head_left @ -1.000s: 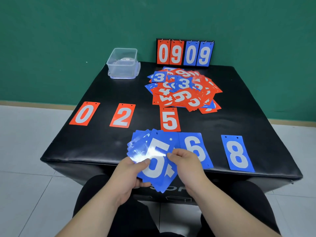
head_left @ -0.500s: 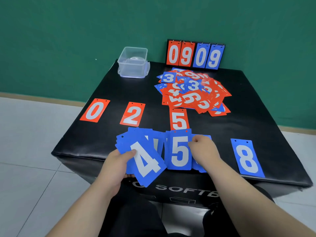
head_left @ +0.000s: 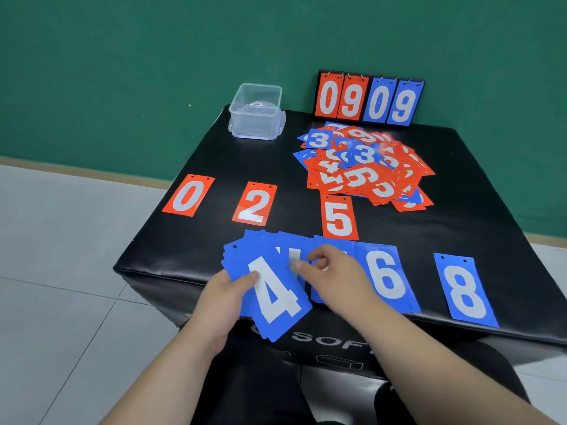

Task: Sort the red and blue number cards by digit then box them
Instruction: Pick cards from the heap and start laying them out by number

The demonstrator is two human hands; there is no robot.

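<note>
View from above a person's two bare hands at the near edge of a black padded surface (head_left: 460, 210).

The left hand (head_left: 224, 299) holds a fan (head_left: 260, 256) of blue cards just over that near edge. Its grip is closed on the fan, with the thumb lying across the top card, a blue 4 (head_left: 273, 292), which tilts to the left.

The right hand (head_left: 334, 277) reaches in from the right. Its fingers (head_left: 299, 265) are curled, with thumb and forefinger close together at the card behind the 4. I cannot tell whether this grip has closed on that card or only touches it. Under this hand lies a blue card (head_left: 317, 297), mostly hidden, so its digit cannot be read.

Single cards lie flat in two rows.
- The far row, from left to right, has a red 0 (head_left: 188, 195), a red 2 (head_left: 254, 204) and a red 5 (head_left: 339, 217).
- The near row has a blue 6 (head_left: 386, 279) just right of the right hand and a blue 8 (head_left: 464, 291) further right.

Behind the red 5, touching its top edge, is a loose pile (head_left: 365, 167) of mixed red and blue cards.

A clear plastic box (head_left: 256, 110) with no lid on it stands at the far left corner. Beside it, at the back edge, a scoreboard (head_left: 369, 99) stands upright showing a red 09 and a blue 09.

A green wall (head_left: 153, 56) rises behind, and a pale tiled floor (head_left: 61, 271) lies to the left.
</note>
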